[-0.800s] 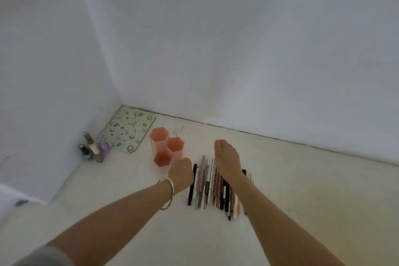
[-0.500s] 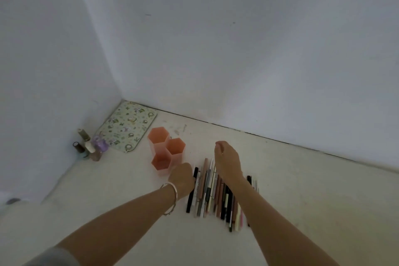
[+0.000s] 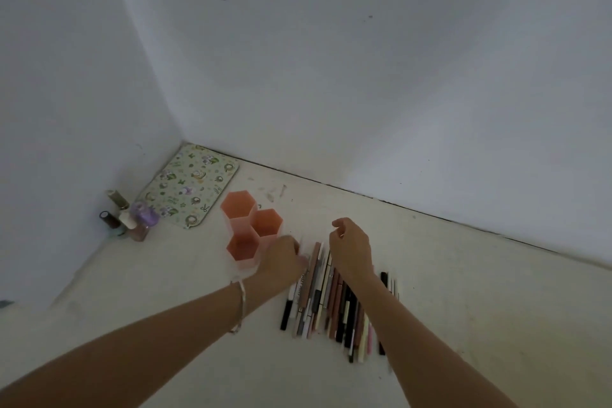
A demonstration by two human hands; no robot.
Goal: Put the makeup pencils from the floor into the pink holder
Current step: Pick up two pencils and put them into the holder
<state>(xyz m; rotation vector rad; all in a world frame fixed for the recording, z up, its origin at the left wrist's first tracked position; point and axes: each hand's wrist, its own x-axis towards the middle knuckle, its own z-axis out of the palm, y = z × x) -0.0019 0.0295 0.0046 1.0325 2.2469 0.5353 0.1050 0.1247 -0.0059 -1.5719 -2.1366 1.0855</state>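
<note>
The left hand (image 3: 283,257) has its fingers curled inward at the far left edge of the row of makeup pencils (image 3: 331,301), down among their far tips; whether they have closed on one pencil I cannot tell, since the knuckles hide the fingertips. The right hand (image 3: 351,248) hangs over the far ends of the middle of the row, fingers bent and loosely gathered, thumb drawn toward the forefinger, with nothing visibly held.

The pencils lie flat on the floor (image 3: 463,291), packed side by side and touching, their long axes running from near the person away toward the wall, leaning slightly right at the far end. They look light, thin, stiff and smooth (likely to roll or slip once freed from their neighbours), so a pinch near mid-shaft or just behind the far tip would probably suit, lifting one clear before tipping it upright.

The pink holder (image 3: 255,228), three joined hexagonal cups standing open-topped, sits just left of the row beside the left hand. All three cups appear empty.
</note>
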